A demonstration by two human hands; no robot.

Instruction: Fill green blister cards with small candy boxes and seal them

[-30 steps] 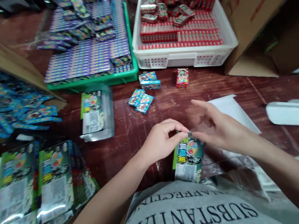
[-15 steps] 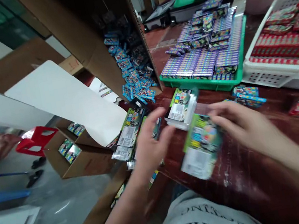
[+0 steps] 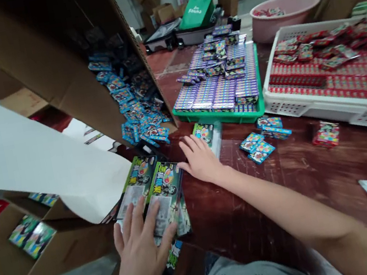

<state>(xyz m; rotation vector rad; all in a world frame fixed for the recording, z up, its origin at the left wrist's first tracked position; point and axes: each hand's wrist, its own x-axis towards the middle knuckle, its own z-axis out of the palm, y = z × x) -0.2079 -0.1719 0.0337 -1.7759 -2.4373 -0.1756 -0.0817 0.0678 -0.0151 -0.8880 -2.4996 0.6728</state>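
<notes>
My left hand (image 3: 139,240) lies with spread fingers on the lower ends of flat green-and-black printed packets (image 3: 165,178), which sit side by side in clear plastic near the table's edge. Further forward, my right hand (image 3: 203,160) reaches across the table, its fingers apart and its thumb pointing left. Its fingertips rest at another green printed packet (image 3: 204,130) in front of the green tray; the hand covers part of that packet. To the right of it lie small blue sachets (image 3: 259,147) and a red sachet stack (image 3: 327,133).
A green tray (image 3: 218,111) holds rows of purple packs. Beside it stand a white basket (image 3: 324,113) of red packs and a pink tub (image 3: 285,20). A tipped carton (image 3: 89,85) spills blue sachets. An open box (image 3: 50,265) stands below left.
The packet that my right hand held now appears laid among those at left. My right hand has moved forward to the other packets, and my left hand has come down onto the laid ones.
</notes>
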